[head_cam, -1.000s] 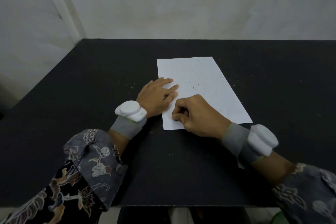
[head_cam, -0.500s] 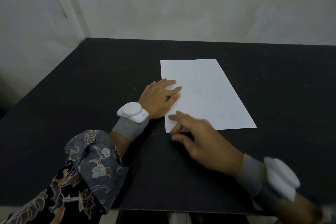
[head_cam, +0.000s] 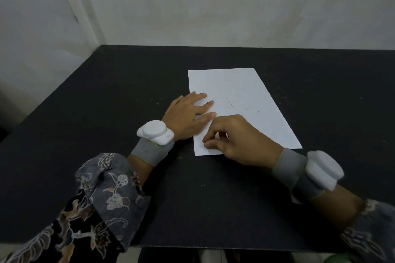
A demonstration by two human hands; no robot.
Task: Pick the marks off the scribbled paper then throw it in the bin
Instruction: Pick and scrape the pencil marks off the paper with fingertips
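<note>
A white sheet of paper [head_cam: 245, 100] lies flat on the black table [head_cam: 106, 113], dotted with several tiny dark marks [head_cam: 232, 105]. My left hand [head_cam: 188, 115] rests flat on the sheet's left edge, fingers straight, holding it down. My right hand [head_cam: 237, 139] sits over the near-left part of the sheet. Its fingers are curled and its thumb and fingertips pinch at a mark on the paper near the corner. The mark itself is too small to make out between them. No bin is clearly in view.
Both wrists carry a grey band with a white device, left [head_cam: 155, 132] and right [head_cam: 322, 168]. Pale walls [head_cam: 213, 6] close off the table at the back and left. A bit of something green [head_cam: 337, 259] shows under the table's near right edge.
My right hand left the paper, swung back toward the table's near edge with its fingers spread, then returned to the sheet's near-left corner with fingers curled. My left hand stayed put.
</note>
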